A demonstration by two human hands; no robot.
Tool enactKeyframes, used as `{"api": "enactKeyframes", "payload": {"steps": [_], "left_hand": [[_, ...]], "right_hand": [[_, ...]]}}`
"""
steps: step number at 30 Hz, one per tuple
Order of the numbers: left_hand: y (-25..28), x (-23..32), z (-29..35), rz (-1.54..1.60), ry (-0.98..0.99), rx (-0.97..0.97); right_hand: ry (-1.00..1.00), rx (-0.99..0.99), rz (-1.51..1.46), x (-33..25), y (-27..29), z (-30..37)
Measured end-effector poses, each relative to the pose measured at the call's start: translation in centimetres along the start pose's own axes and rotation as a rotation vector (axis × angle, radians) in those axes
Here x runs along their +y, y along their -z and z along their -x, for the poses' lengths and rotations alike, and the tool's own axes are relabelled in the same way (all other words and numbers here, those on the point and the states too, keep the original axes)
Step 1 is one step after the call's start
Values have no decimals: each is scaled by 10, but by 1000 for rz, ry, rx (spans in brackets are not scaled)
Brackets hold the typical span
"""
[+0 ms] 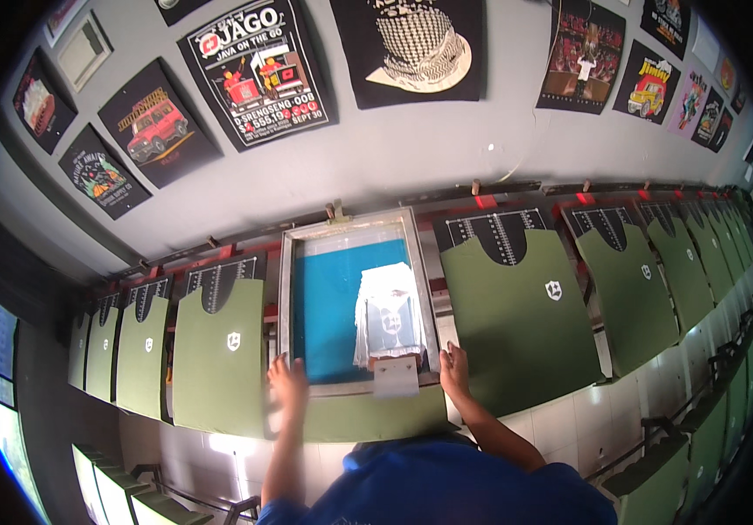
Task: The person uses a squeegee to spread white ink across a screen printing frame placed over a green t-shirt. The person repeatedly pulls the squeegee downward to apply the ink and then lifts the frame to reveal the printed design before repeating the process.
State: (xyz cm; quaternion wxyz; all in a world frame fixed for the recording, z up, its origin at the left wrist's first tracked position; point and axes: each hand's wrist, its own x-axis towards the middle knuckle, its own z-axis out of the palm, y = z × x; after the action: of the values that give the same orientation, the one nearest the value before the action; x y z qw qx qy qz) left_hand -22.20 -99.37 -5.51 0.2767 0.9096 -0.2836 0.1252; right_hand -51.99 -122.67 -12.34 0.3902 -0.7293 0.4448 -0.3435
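Note:
A screen printing frame (287, 289) with a metal rim lies over a green shirt panel (368, 416) on the pallet in front of me. Its mesh (328, 297) is blue at the left and smeared with white ink (385, 284) at the right, around a small emblem. Inside the near end, a squeegee (396, 374) with a pale metal plate leans over the near rim. My left hand (288, 381), slightly blurred, grips the frame's near left corner. At the near right corner my right hand (454, 371) is closed on the frame's side, fingers curled.
Green shirt panels (516, 324) with white emblems lie on a row of black pallets (495, 229) to both sides. A second row of panels (656, 477) stands behind me at the lower right. A rail (245, 227) runs below the wall, where printed posters (254, 70) hang.

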Motion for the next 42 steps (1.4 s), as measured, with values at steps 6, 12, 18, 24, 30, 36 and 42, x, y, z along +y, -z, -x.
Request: {"api": "enactKeyframes", "payload": {"steps": [6,12,18,24,30,36,42], "left_hand": [[3,-55,-25,43,138,-483],[3,-55,-18,188,58,-288],[42,-12,-15,325,323,-253],[1,64,51,472,407,-312],[-52,231,95,589,305,-298],[-93,324,124,531,324,-307],[-113,350,122,487,378,-309]], "right_hand": [[-205,71,-313,33,-34,-4],[-238,94,-429,14,-22,-4],[-220,18,-262,-7,17,-7],[-217,58,-165,35,148,-11],[-204,98,-133,80,307,-49],[-292,50,-61,135,392,-92],[-270,7,-126,173,397,-135]]}}
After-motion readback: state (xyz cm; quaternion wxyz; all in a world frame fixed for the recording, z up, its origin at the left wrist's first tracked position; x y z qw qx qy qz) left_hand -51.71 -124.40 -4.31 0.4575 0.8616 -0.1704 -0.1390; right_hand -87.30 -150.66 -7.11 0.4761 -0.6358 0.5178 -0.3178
